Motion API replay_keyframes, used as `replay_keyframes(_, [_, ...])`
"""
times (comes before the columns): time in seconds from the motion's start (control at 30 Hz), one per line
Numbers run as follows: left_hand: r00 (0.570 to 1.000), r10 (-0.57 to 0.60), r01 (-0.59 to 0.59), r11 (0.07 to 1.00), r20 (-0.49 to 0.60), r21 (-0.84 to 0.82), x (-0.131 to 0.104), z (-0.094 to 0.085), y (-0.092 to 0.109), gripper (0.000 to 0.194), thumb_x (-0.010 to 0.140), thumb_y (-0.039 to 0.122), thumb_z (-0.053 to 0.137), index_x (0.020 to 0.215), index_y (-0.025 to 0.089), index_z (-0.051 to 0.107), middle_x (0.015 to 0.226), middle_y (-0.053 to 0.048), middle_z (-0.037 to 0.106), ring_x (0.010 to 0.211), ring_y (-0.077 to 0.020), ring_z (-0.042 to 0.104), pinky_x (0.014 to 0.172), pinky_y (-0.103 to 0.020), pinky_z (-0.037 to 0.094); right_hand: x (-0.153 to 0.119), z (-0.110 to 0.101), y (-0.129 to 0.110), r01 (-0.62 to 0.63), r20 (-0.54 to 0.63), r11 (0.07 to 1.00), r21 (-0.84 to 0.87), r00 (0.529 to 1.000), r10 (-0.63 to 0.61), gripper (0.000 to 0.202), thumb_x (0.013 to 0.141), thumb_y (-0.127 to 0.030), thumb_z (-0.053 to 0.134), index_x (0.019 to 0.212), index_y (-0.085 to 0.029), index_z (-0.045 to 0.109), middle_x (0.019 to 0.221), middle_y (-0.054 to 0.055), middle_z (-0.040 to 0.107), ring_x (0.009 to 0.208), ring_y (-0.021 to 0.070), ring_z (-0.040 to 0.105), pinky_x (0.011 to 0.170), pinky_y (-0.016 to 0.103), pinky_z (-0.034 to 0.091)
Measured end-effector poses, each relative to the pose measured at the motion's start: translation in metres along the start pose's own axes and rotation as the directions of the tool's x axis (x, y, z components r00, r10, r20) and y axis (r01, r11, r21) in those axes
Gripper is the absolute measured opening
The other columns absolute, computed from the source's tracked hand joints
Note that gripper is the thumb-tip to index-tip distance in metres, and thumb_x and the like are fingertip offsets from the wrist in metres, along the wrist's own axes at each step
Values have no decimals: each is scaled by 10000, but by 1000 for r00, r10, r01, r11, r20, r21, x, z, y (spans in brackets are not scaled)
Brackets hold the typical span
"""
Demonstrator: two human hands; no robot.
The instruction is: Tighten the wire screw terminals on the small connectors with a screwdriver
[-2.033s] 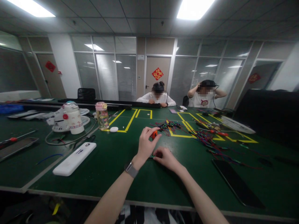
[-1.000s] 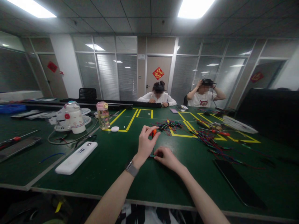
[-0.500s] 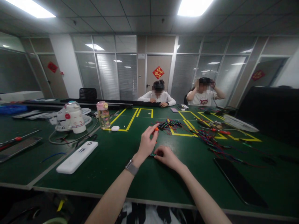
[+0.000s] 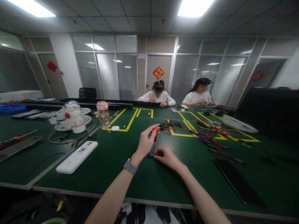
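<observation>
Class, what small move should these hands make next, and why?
Probably a slight turn of the orange-handled screwdriver: the left hand grips it near upright, its shaft pointing down at the small green part, held by the right hand.

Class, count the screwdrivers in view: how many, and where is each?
3: an orange-handled screwdriver in the left hand; a red-handled one at far left; another red-handled one at right, beside the wires. Clutter may hide more.

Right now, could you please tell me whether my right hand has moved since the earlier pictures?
No, not visibly: judged against the yellow tape, your right hand stays in place at the small green board.
</observation>
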State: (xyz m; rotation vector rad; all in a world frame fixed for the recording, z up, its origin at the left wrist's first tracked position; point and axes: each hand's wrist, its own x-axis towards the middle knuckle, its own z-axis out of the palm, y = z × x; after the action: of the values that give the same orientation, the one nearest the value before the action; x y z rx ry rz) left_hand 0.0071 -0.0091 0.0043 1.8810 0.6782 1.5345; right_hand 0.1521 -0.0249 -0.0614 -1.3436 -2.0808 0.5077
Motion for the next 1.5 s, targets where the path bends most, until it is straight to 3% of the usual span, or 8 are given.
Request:
replay_keyframes(0.1, [1000,23,-23,1000,-12,13,0,1,-1,269,913,268,487,1130,190,626,1016,-72,656,829,-149,654,761,-280,533,0,-1,-1,1,-6,1000,-6,1000,-1,99,726,-117,651,811,-151,690,761,25,631,682,145,564,621,235,424])
replay_keyframes(0.27, [985,133,-102,962,-107,255,0,-2,-1,181,832,264,622,992,211,686,888,-27,562,803,-136,576,722,-254,493,-1,-2,-3,-6,-1,1000,-8,1000,6,103,725,-111,657,812,-151,695,767,28,629,691,145,568,625,231,429])
replay_keyframes(0.37, [986,135,-101,953,-101,286,1,-4,-1,229,867,287,574,1065,228,674,932,-35,554,836,-139,566,773,-271,486,-1,-3,-4,-12,4,1000,-11,1000,12,103,726,-114,661,814,-153,697,775,30,632,700,149,569,626,230,432])
replay_keyframes(0.53, [999,42,-45,993,29,107,1,-3,-3,363,943,261,417,1280,222,544,1053,-66,621,885,-148,619,804,-289,508,-1,-2,-3,-9,7,1000,7,1000,9,96,730,-110,656,809,-151,691,768,26,632,696,147,572,627,229,434])
replay_keyframes(0.77, [993,81,-53,957,-87,284,1,-4,-7,345,871,310,565,1210,257,600,959,-34,579,863,-147,586,780,-280,505,-1,-3,-3,-9,3,1000,0,1000,9,107,722,-116,669,818,-154,693,778,27,638,710,152,577,642,238,439])
replay_keyframes(0.93, [998,-15,23,990,-58,140,2,-3,-18,442,919,229,463,1360,232,449,1064,-70,623,831,-138,650,733,-273,536,0,-2,-1,-6,6,1000,4,1000,6,111,722,-109,664,822,-147,694,774,29,631,697,146,573,634,234,437])
replay_keyframes(1.13, [990,-17,36,990,-142,133,4,-4,-28,421,878,236,545,1298,208,521,1043,-73,655,810,-140,671,751,-280,563,0,0,2,-8,5,1000,7,1000,8,106,725,-112,659,818,-152,691,767,26,627,701,147,571,629,232,437])
replay_keyframes(1.5, [942,-164,162,986,-292,-32,9,-10,-15,415,864,248,560,1272,177,525,888,-40,673,743,-142,691,629,-234,570,0,0,3,-3,5,1000,8,1000,3,108,721,-124,665,825,-145,683,767,26,630,688,146,568,621,237,430])
